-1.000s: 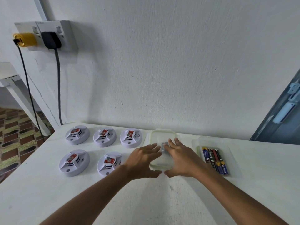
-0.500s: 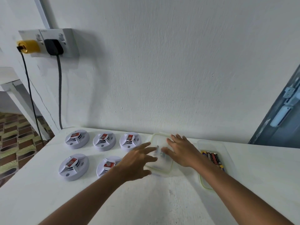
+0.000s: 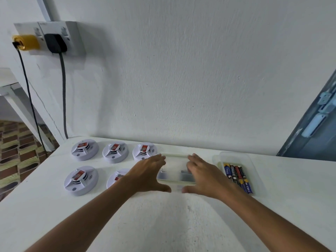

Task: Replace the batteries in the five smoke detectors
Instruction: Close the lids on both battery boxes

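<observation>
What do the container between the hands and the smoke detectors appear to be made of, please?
Container: probably clear, slightly frosted plastic, since dark contents show through. Smoke detectors: likely white moulded plastic with a smooth, faintly glossy finish.

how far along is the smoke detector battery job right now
Early stage. Nothing looks replaced: the visible smoke detectors sit shut. In hand: the left hand and right hand flank the lidded clear container. Left: opening all five and fitting batteries from the open tray.
</observation>
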### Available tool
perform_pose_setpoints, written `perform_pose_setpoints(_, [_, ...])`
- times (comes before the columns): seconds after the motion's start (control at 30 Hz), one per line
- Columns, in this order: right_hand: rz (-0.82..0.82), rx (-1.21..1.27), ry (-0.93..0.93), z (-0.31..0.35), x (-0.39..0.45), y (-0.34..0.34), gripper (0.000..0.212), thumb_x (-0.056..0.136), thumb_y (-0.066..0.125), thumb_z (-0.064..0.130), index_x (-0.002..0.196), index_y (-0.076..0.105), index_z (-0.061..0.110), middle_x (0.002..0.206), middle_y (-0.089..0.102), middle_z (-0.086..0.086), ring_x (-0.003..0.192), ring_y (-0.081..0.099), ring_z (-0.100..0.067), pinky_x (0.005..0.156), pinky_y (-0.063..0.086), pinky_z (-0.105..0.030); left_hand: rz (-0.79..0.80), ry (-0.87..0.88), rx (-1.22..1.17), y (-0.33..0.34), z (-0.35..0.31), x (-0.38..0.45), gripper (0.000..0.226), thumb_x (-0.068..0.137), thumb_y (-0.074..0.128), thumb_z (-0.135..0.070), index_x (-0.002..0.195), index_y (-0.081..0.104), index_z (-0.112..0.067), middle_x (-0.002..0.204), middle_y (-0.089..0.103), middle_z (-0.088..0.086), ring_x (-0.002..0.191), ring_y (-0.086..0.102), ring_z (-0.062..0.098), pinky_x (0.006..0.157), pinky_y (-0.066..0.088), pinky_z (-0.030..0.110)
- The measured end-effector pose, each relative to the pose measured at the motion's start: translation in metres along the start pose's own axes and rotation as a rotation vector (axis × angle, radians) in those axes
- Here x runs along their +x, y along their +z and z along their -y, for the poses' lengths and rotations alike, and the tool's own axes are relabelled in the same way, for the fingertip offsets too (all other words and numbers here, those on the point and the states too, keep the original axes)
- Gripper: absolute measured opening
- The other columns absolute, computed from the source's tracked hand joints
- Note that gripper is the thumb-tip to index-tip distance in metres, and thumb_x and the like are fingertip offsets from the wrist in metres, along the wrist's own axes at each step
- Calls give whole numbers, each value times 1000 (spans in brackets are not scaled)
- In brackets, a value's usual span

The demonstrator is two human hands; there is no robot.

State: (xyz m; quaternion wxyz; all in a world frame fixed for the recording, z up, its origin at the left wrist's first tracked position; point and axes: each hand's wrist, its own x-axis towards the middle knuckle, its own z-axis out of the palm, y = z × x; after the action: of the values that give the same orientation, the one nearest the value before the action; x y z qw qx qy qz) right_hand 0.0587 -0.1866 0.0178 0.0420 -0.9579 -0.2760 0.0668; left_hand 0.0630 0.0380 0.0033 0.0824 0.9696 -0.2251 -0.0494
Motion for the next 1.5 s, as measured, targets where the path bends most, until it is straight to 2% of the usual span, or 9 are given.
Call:
perform_pose_setpoints(0.1, [-35, -3, -48, 1, 6, 5, 75, 83, 60, 58, 139, 36, 14, 138, 43, -5, 132, 36, -24, 98, 43, -34, -134, 98, 50, 6, 1, 1, 83, 70, 74, -61, 136, 53, -14, 144, 49, 9, 134, 45, 25, 102, 44, 41])
perform_pose_setpoints(0.23, [-45, -144, -59, 6, 13, 9, 67, 82, 60, 50, 133, 44, 10, 129, 50, -12, 126, 41, -31, 92, 45, -38, -237, 185, 248, 16, 4, 3, 75, 54, 80, -64, 110, 71, -15, 112, 71, 11, 102, 69, 26, 68, 59, 36])
perform_pose_setpoints(0.67, [-156, -170, -46, 4, 15, 20, 59, 82, 54, 57, 119, 54, 11, 113, 57, -7, 106, 53, -25, 78, 46, -34, -306, 184, 166, 23, 6, 6, 59, 60, 87, -47, 108, 73, -15, 114, 70, 14, 103, 67, 32, 75, 58, 42])
perform_pose_setpoints(0.8, [-290, -119, 13, 9, 9, 18, 76, 81, 27, 76, 102, 63, 13, 94, 66, -4, 86, 61, -22, 71, 39, -31, -405, 113, 151, 27, -3, 7, 43, 52, 94, -26, 91, 77, -19, 93, 70, 3, 85, 64, 23, 64, 56, 35])
perform_pose_setpoints(0.87, [-333, -22, 12, 13, 6, 16, 77, 82, 16, 71, 99, 66, 16, 90, 70, -1, 83, 60, -19, 76, 39, -32, -427, 41, 98, 28, -4, 8, 44, 57, 90, -15, 99, 76, -18, 97, 71, 5, 90, 64, 24, 68, 56, 36])
perform_pose_setpoints(1.0, [-372, 192, -14, 15, 1, 16, 69, 84, 24, 59, 116, 67, 16, 99, 71, -4, 94, 59, -17, 86, 39, -33, -222, -64, -191, 14, -6, 4, 64, 84, 68, -28, 143, 44, -22, 151, 40, 9, 142, 30, 27, 111, 31, 40])
perform_pose_setpoints(1.13, [-377, 252, -94, 13, 0, 17, 53, 84, 50, 49, 122, 65, 15, 104, 70, -3, 97, 57, -17, 83, 39, -28, 91, -36, -207, 12, -10, 0, 104, 74, 68, -64, 154, 10, -29, 160, -14, 7, 146, -21, 26, 118, 2, 48])
perform_pose_setpoints(1.3, [-235, 271, -135, 4, -1, 21, 70, 76, 60, 66, 130, 58, 22, 124, 55, 3, 115, 47, -15, 96, 39, -26, -10, 40, -196, 28, -4, 7, 109, 65, 76, -64, 150, 19, -25, 161, -10, 9, 145, -21, 28, 117, 8, 49])
perform_pose_setpoints(1.5, [-186, 149, -158, 9, 2, 20, 64, 76, 69, 53, 128, 50, 20, 151, 27, 7, 130, 39, -14, 96, 40, -21, -24, 105, -218, 29, 0, 19, 103, 67, 81, -53, 149, 24, -28, 162, -3, 7, 146, -17, 24, 115, 0, 41])
